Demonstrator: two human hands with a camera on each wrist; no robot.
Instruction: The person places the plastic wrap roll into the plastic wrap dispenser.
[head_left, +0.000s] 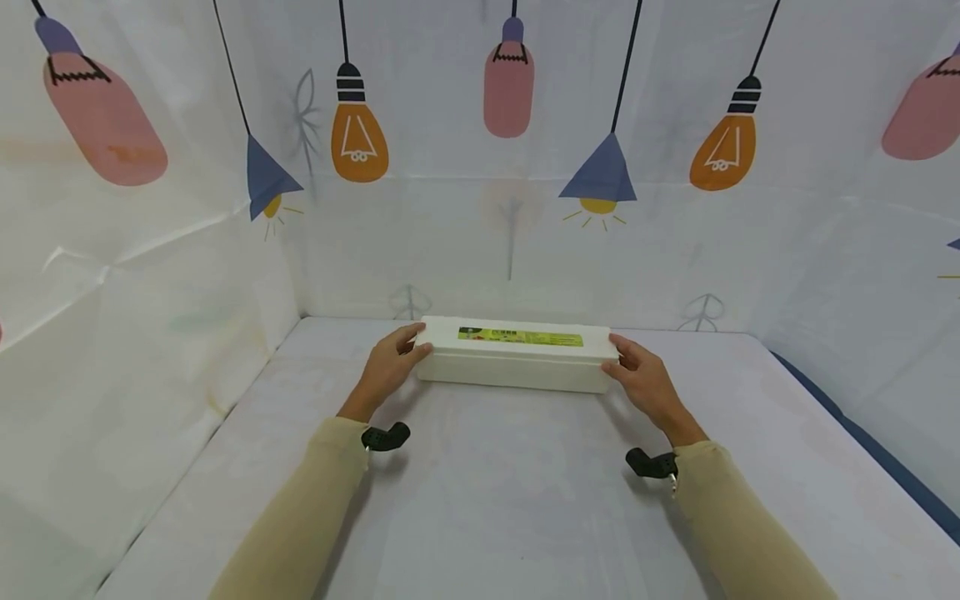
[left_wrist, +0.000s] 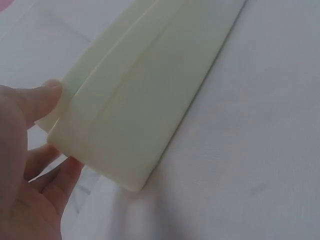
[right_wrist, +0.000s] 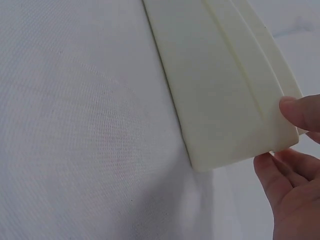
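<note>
White box [head_left: 517, 367], long and lidded, lying flat on the table [head_left: 510, 500], near the far edge, just short of the back wall [head_left: 510, 242]. Lengthwise across the view, one end toward each hand. Green and yellow label [head_left: 521, 337] on the lid top, print too small to read.

Left hand [head_left: 390, 363] at the left end of the box: thumb on the top edge, fingers curled round the end face. Same grip in the left wrist view, with the hand [left_wrist: 27, 170] against the box [left_wrist: 135, 100] end, thumb high, fingers low. Holding the box, grip narrow.

Right hand [head_left: 645, 377] at the right end, mirrored: thumb on the lid edge, fingers bent round the end. Confirmed from the right wrist view, hand [right_wrist: 295, 170] pinching the corner of the box [right_wrist: 225, 85], thumb above, fingers beneath. Holding the box as well.

Box bottom seemingly down on the cloth in the head view; lifted or resting, cannot tell for certain.

Beige sleeves [head_left: 300, 517] on both arms, with a black mount [head_left: 386, 437] at each wrist. Pale cloth over table and walls, printed with hanging bulbs and lamps: orange bulb [head_left: 359, 133], pink bulb [head_left: 508, 79], blue shade [head_left: 600, 173]. Dark blue strip [head_left: 862, 442] along the right table edge.
</note>
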